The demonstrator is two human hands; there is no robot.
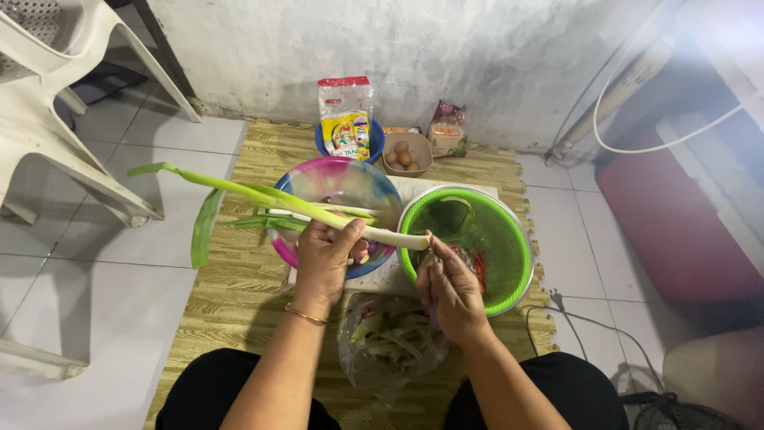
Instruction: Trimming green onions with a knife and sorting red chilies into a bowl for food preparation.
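The left hand (325, 256) is wrapped around the pale lower stalk of a leek (318, 211), thumb on top. The stalk's long axis runs from its white end, just right of that hand, up and away leftward into drooping green leaves. The right hand (450, 285) meets the white end, fingers pinched together there, perhaps on a small blade I cannot make out. Beyond the hands sit a green colander (509, 263) and a pink-and-blue bowl (342, 179); beneath them, a plastic bag of scraps (390, 342).

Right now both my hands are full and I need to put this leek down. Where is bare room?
Bare mat lies left of the multicoloured bowl, beside the left hand. It is crowded ahead: green colander, egg bowl, packets.
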